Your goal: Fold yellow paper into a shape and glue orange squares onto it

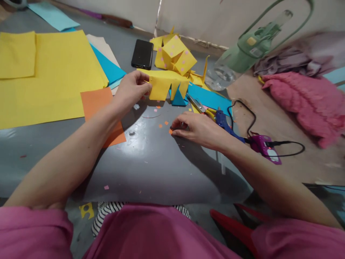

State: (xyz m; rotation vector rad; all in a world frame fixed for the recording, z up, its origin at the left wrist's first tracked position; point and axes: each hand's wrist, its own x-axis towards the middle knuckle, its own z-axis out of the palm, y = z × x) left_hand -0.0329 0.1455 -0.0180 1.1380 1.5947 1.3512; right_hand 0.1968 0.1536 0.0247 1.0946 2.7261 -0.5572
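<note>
My left hand (134,87) pinches the left end of a folded yellow paper piece (160,87) with cut slits along its lower edge. My right hand (192,127) is lower and to the right, thumb and forefinger closed on a small orange paper bit (170,132) just above or on the grey table. Two more orange bits (166,123) lie beside those fingertips. A blue folded paper triangle (179,97) stands under the yellow piece's right part. Scissors (198,104) with yellow handles lie just beyond my right hand.
Large yellow sheets (61,79) and an orange sheet (98,104) lie left. Behind are a black phone-like object (142,54) and a dotted yellow paper shape (176,54). Rightward are a green bottle (242,54), a blue glue gun (223,122), a purple power strip (262,145) and pink cloth (309,100).
</note>
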